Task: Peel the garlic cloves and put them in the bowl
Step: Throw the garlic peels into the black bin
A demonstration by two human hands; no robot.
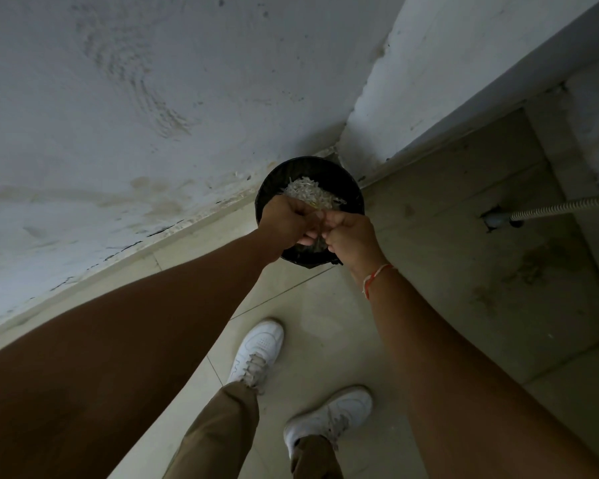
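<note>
Hands meet above a black bin standing on the tiled floor in the corner where two whitewashed walls join; bin lined in black, with a pale heap of papery garlic skins inside it. Left hand and right hand are pressed close together over the bin's near rim, fingers of both curled in, a few pale wisps of skin showing between them; what exactly each hand holds, I cannot tell. Red-and-white thread bracelet sits on the right wrist. Below: two white sneakers and khaki trouser legs on the tiles; a ribbed metal hose runs in from the right edge to a hole low in the wall.
</note>
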